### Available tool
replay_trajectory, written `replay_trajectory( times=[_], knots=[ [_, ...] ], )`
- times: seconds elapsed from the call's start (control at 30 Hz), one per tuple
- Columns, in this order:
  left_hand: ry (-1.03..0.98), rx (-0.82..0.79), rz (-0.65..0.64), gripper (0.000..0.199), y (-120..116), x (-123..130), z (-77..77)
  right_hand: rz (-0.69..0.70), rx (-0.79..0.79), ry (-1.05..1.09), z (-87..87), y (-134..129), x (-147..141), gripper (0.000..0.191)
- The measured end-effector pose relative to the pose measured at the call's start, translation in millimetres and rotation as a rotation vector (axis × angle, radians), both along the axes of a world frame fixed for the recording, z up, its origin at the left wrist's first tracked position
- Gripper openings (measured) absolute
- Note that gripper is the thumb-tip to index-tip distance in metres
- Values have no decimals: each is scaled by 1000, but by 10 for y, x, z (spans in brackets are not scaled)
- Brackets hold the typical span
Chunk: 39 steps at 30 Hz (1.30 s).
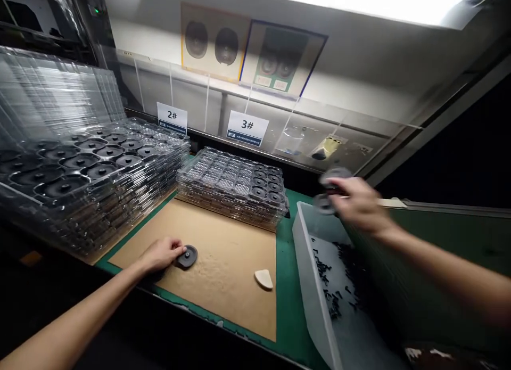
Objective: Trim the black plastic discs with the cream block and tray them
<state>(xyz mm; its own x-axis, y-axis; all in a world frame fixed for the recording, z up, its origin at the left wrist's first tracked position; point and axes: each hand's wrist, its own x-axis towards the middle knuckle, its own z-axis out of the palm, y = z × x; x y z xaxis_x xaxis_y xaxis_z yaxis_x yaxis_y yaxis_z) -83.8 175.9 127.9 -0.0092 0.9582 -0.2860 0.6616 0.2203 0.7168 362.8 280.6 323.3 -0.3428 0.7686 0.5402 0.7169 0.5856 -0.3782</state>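
Note:
My left hand [164, 254] rests low over the brown cardboard sheet [227, 242]. Its fingertips pinch the edge of a dark grey rubber disc [189, 257], which has a small raised centre and lies at the sheet's left part. Over the far end of the white plastic bin [301, 253] is my right hand [357, 204], smeared by motion, its thumb and fingers closed on a dark round part [324, 204]. Blur hides whether that is one piece or two. Small black bits [333, 303] are scattered inside the bin.
A cream wedge-shaped piece [263, 279] lies on the cardboard's right side. Stacked clear trays [223, 173] stand behind it, partly filled with discs. A larger tray stack [120, 199] is at the left. Labels marked 2# [172, 117] and 3# [247, 128] stand behind.

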Motion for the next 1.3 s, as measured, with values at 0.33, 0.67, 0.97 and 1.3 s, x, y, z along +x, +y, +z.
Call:
replay_trajectory(
  times=[0.33, 0.67, 0.97, 1.3],
  knots=[
    [-198, -32, -134, 28, 70, -200, -253, -143, -412, 307, -2200, -360, -2660, 27],
    [-550, 195, 402, 56, -255, -164, -282, -282, -425, 388, -2124, -1232, -2028, 48],
    [-702, 51, 422, 70, -1183, 520, -1, -372, -482, 598, -2256, -1644, -2047, 49],
    [-731, 26, 631, 75, -1366, 546, 30, -156, -665, 770, -2042, -1906, -2180, 39]
  ],
)
